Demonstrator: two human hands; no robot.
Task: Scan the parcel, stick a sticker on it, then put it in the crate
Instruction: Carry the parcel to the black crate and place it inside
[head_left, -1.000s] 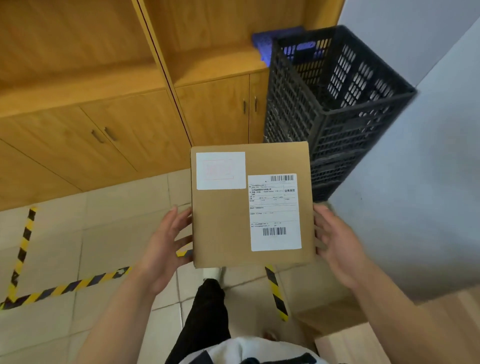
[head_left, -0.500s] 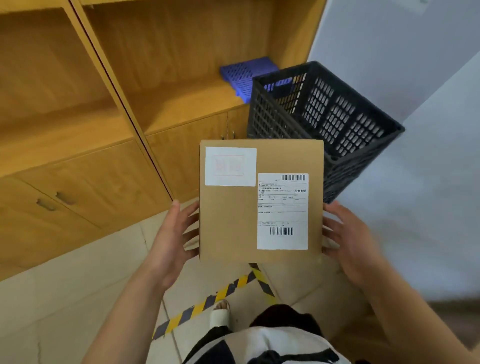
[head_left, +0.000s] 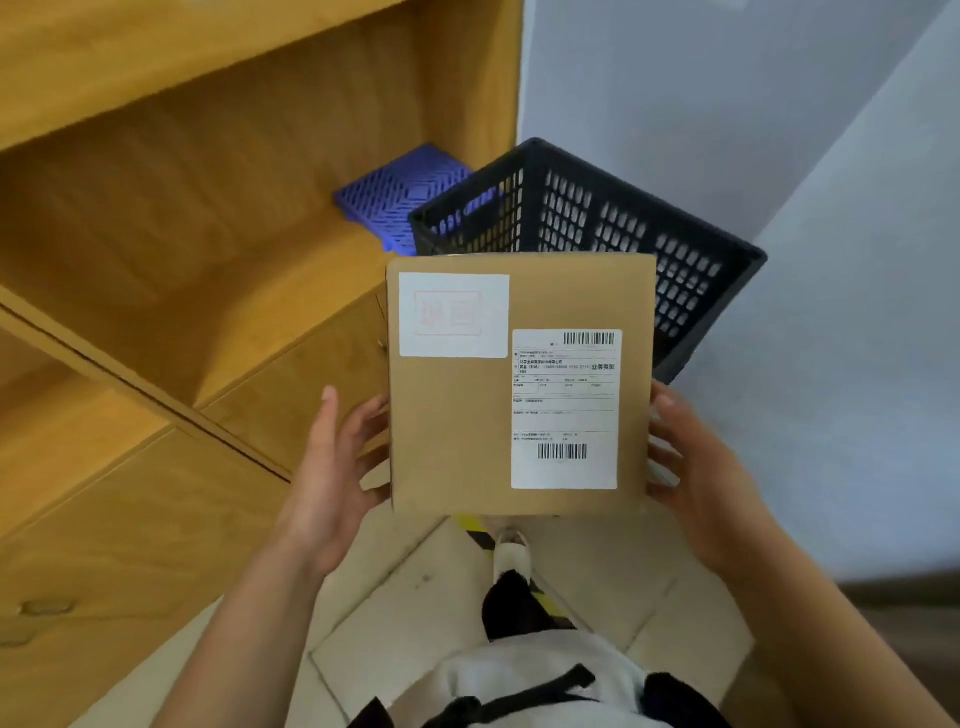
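Honey-coloured wood fills the left of the view — a shelving unit (head_left: 171, 218) with open bays above and closed cabinet doors below. Toward the middle, the left hand (head_left: 332, 478) is pressed against the left edge of the parcel (head_left: 452, 431), its thumb raised alongside the edge and its fingers (head_left: 371, 415) spread and curled toward the underside, where their tips are hidden. The parcel, a flat brown cardboard box, is held level in the air between both hands, above the tiled floor (head_left: 395, 587) and just in front of the crate. A white sticker (head_left: 453, 315) with a faint red stamp is seen on its upper left corner, and a white shipping label (head_left: 566, 409) with two barcodes lies on its right half. Behind the parcel's far edge, a blue perforated tray (head_left: 397, 195) rests on a shelf, and beside it stands the black lattice crate (head_left: 613, 228), partly covered by the parcel; its inside cannot be made out clearly. Below the parcel, a shoe (head_left: 511, 553) and a strip of yellow-and-black floor tape (head_left: 480, 535) are visible. At the right, the right hand (head_left: 698, 483) is set against the parcel's right edge — its fingers (head_left: 662, 452) appear spread, though they are blurred. A pale wall (head_left: 779, 130) closes the right side.
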